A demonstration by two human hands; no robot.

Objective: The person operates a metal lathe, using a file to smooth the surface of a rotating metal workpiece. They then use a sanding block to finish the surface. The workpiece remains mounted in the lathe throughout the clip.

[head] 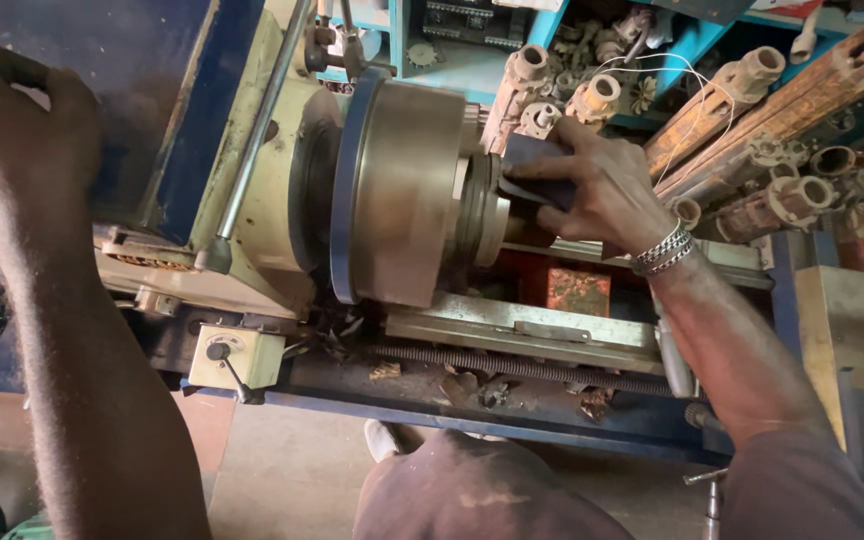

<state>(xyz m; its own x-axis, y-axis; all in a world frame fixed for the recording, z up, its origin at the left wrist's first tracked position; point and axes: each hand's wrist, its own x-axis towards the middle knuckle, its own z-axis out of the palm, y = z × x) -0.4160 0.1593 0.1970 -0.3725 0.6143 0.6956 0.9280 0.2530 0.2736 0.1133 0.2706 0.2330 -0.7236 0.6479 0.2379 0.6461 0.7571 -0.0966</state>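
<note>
Steel chuck of a lathe fills the middle of the view, blue-rimmed on its left edge, cream housing behind it to the left.

Right hand at the chuck's right face. Fingers closed round a dark blue pad, pressing it against the stub that sticks out of the chuck. Pad folded, thumb under, fingers on top. Metal bracelets on that wrist.

Left hand far left, up on the blue cover of the housing. Fingers curled into a loose fist; cannot tell whether they hold anything.

Long steel lever runs down the housing, between left hand and chuck. Cream switch box with a black knob below it.

Lathe bed runs right from under the chuck, threaded screw along its near side, chips beside it. Orange block under the right wrist.

Far right: stacked rusty pipe fittings, well apart from the pad. Foot on the floor, near side.
</note>
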